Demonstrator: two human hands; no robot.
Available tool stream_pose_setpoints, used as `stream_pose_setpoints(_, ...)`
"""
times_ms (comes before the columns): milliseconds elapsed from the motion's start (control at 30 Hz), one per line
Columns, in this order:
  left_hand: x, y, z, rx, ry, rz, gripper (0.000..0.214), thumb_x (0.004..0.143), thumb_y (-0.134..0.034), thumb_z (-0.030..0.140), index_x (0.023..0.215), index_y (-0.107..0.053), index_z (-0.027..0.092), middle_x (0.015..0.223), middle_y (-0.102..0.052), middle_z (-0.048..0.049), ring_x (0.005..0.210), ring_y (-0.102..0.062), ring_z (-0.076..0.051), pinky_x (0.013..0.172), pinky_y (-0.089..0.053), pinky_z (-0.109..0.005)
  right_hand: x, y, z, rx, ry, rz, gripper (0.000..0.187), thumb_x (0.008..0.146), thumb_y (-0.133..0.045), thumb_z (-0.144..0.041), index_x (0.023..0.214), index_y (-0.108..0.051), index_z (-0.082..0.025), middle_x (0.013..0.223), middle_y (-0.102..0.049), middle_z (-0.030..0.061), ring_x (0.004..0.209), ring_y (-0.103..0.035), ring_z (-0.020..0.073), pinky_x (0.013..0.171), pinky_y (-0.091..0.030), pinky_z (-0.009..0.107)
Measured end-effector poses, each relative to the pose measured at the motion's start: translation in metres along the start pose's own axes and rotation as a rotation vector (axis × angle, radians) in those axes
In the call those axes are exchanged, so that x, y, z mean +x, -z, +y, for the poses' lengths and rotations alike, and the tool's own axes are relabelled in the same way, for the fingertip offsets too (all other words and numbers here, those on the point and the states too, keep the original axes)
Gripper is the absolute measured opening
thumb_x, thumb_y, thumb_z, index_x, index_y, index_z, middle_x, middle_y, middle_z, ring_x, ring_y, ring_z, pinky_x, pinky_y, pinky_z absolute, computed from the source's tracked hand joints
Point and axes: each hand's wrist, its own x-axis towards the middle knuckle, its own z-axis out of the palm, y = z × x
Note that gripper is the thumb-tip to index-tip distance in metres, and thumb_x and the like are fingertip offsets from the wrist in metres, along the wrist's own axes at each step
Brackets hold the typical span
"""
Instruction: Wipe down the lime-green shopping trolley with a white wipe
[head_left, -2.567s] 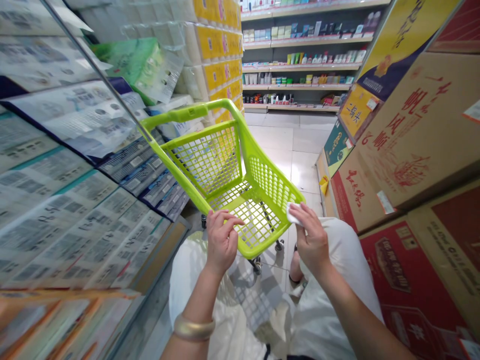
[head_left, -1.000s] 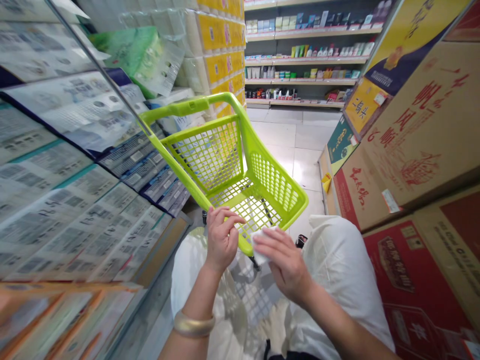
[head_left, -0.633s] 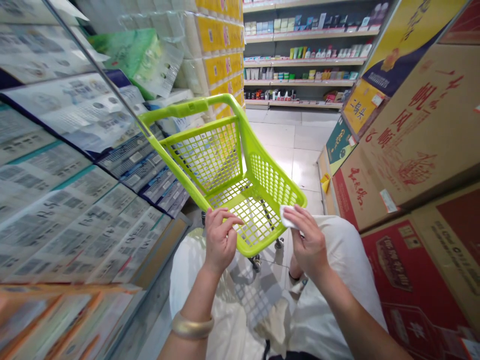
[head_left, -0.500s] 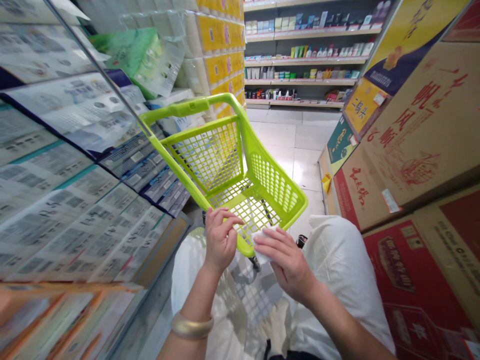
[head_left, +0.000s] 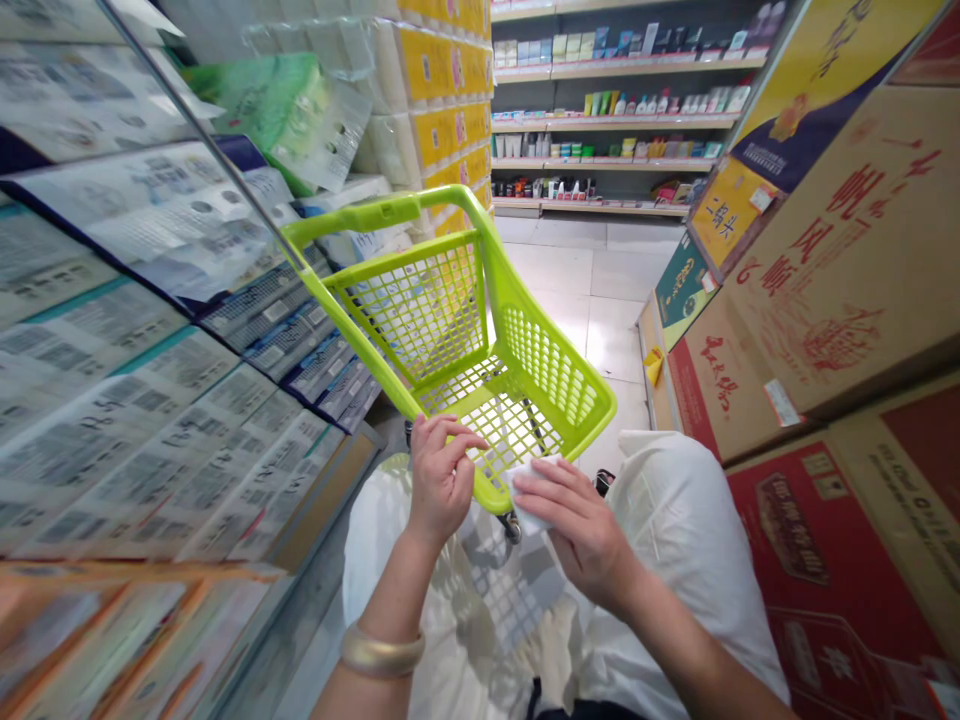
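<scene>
A lime-green plastic shopping cart (head_left: 540,370) stands tilted in front of me, its mesh basket empty and its handle towards the shelves at the back. My left hand (head_left: 441,478) grips the cart's near rim at the left corner, fingers curled over the edge. My right hand (head_left: 576,528) presses a white wipe (head_left: 527,497) against the near rim with the fingers laid flat over it. A gold bangle (head_left: 381,652) circles my left wrist.
Packs of tissue and paper goods (head_left: 135,330) fill the slanted shelves on the left. Stacked cardboard boxes (head_left: 825,300) with red print line the right side. A tiled aisle (head_left: 592,290) runs ahead to product shelves (head_left: 607,110). My knees in white clothing (head_left: 675,530) sit below the cart.
My right hand has slid the white wipe back and forth along the cart's near rim, from the right corner to the middle. The left hand has kept its grip.
</scene>
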Motion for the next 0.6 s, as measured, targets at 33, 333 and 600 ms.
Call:
stream_pose_setpoints(33, 0.000, 0.000, 0.000, 0.000, -0.002, 0.000, 0.033, 0.084, -0.041, 0.012, 0.078, -0.070, 0.024, 0.086, -0.065, -0.0032, 0.107, -0.054, -0.023, 0.113, -0.029, -0.051, 0.000, 0.002, 0.004, -0.001, -0.009, 0.012, 0.037, 0.093, -0.046, -0.009, 0.122, -0.064, -0.024, 0.124, -0.071, 0.0041, 0.129, -0.057, 0.0192, 0.111, -0.044, 0.043)
stream_pose_setpoints(333, 0.000, 0.000, 0.000, 0.004, 0.011, -0.007, 0.032, 0.083, -0.041, 0.012, 0.078, -0.070, 0.025, 0.089, -0.066, -0.0035, 0.110, -0.054, -0.023, 0.115, -0.028, -0.052, 0.008, 0.011, 0.030, -0.095, -0.233, 0.276, 0.036, 0.093, -0.047, -0.010, 0.118, -0.068, -0.025, 0.120, -0.073, 0.0071, 0.126, -0.059, 0.0233, 0.109, -0.046, 0.050)
stream_pose_setpoints(600, -0.013, -0.013, -0.011, -0.066, 0.130, 0.123, 0.063, 0.085, -0.046, 0.019, 0.147, -0.037, 0.023, 0.161, -0.026, -0.0096, 0.152, -0.015, -0.027, 0.124, -0.015, -0.052, 0.001, 0.011, 0.023, -0.068, -0.148, 0.202, 0.038, 0.093, -0.046, -0.010, 0.121, -0.066, -0.026, 0.121, -0.072, 0.0063, 0.126, -0.060, 0.0216, 0.109, -0.047, 0.048)
